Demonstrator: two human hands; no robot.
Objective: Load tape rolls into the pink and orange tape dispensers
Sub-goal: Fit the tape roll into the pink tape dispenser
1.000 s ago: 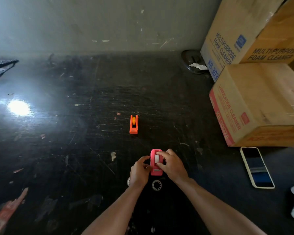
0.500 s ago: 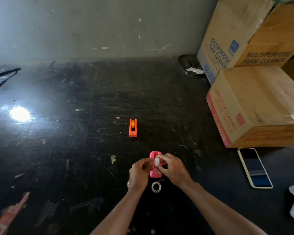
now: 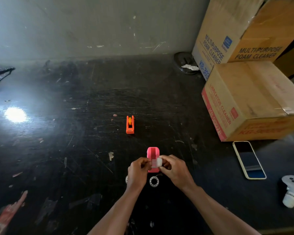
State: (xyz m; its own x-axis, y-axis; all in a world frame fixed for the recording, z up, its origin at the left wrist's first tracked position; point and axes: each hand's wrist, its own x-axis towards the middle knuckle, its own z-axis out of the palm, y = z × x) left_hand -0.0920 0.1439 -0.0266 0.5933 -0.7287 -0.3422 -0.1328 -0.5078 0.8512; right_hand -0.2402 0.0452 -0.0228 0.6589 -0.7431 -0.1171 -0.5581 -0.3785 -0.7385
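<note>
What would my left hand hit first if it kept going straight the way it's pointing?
Probably the pink dispenser, just beyond the left hand and the tape roll it shares with the right hand; depth is unclear.

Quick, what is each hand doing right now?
Left hand: closed, pinching the loose end of the clear tape strip.
Right hand: closed on the small white tape roll, above the pink plastic tape dispenser.

Pink dispenser (image 3: 152,156) upright on the dark counter, bay empty, near end hidden. Whitish tape roll (image 3: 157,162) held just above it. Orange dispenser (image 3: 130,125) farther back, yellow roll seated; clear roll (image 3: 154,181) flat nearby.
</note>
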